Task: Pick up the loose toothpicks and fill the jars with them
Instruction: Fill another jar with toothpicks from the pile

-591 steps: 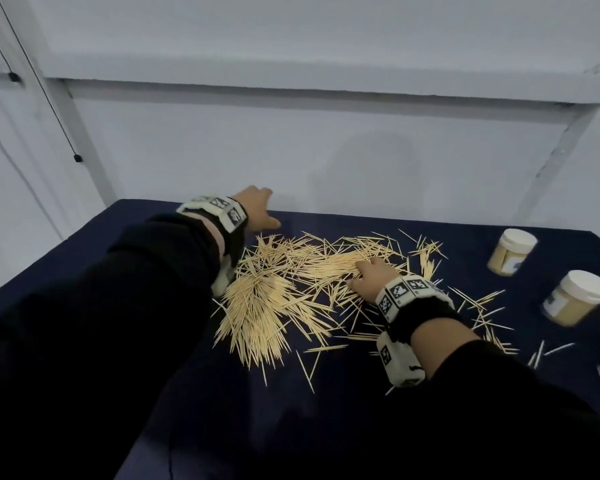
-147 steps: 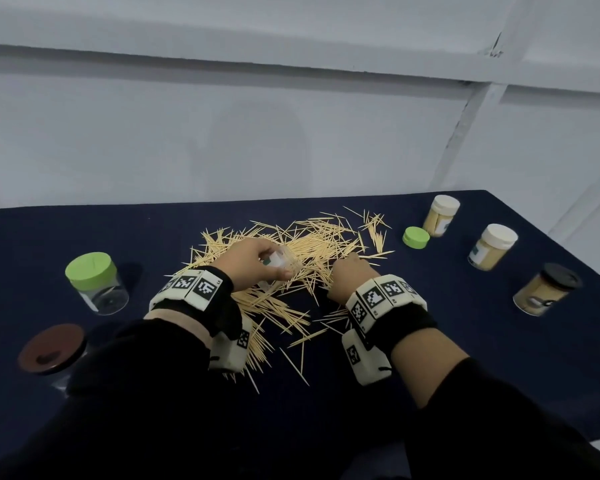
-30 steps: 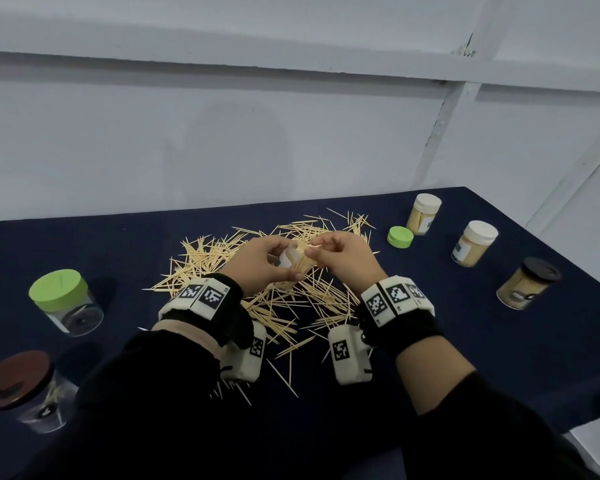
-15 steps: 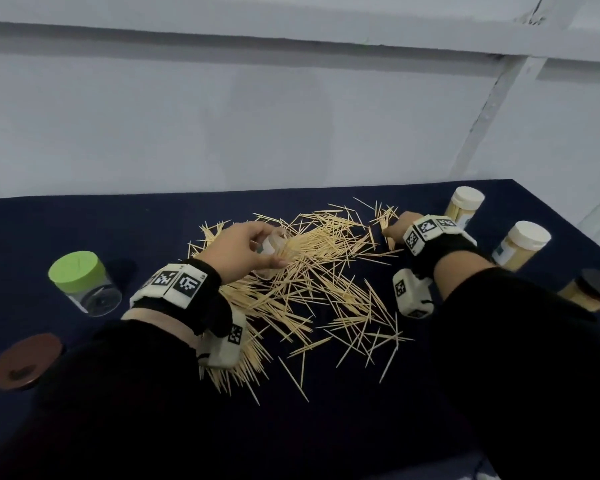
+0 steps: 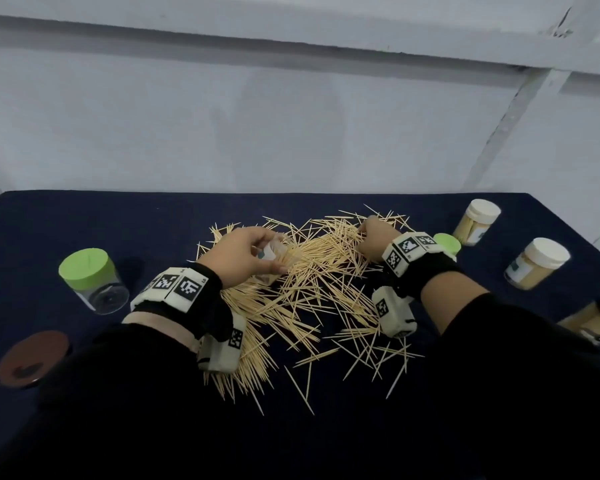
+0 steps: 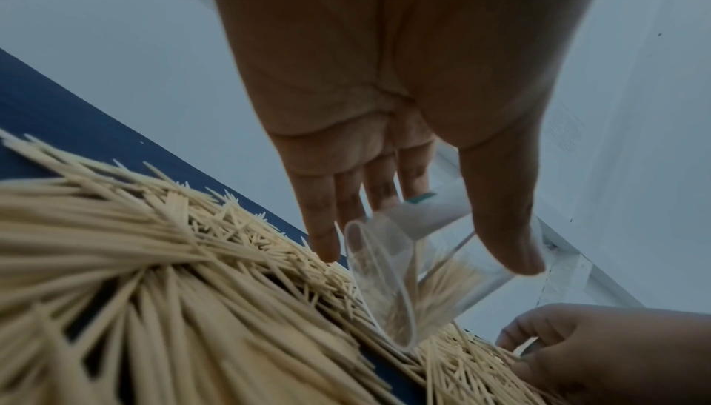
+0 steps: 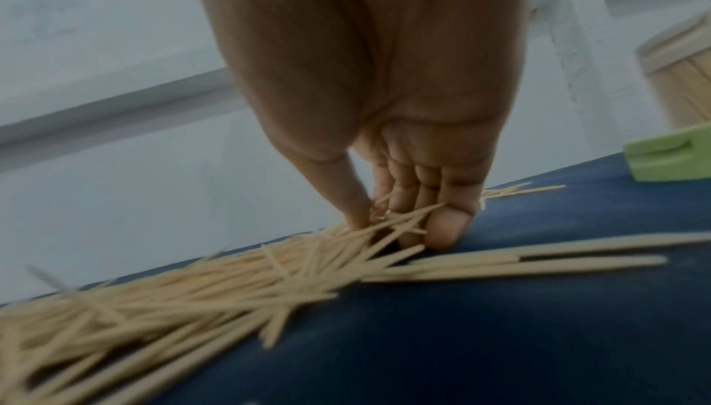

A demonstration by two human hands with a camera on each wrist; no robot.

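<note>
The table [image 5: 84, 216], covered in dark blue cloth, carries a wide scatter of loose toothpicks [image 5: 312, 292] across its centre; capped jars stand near its left and right edges. The left hand [image 5: 238, 259] grips a small clear jar [image 5: 272, 252] over the middle of the scatter, thumb on one side, fingers on the other; the jar is tilted, its base resting on the toothpicks, with some toothpicks already inside. The right hand [image 5: 373, 239] is at the far right part of the scatter, fingers bent down, thumb and fingertips [image 7: 446, 229] pinching several toothpicks against the surface; a loose green lid [image 5: 447, 242] lies just beside its wrist, toward the right edge.
</note>
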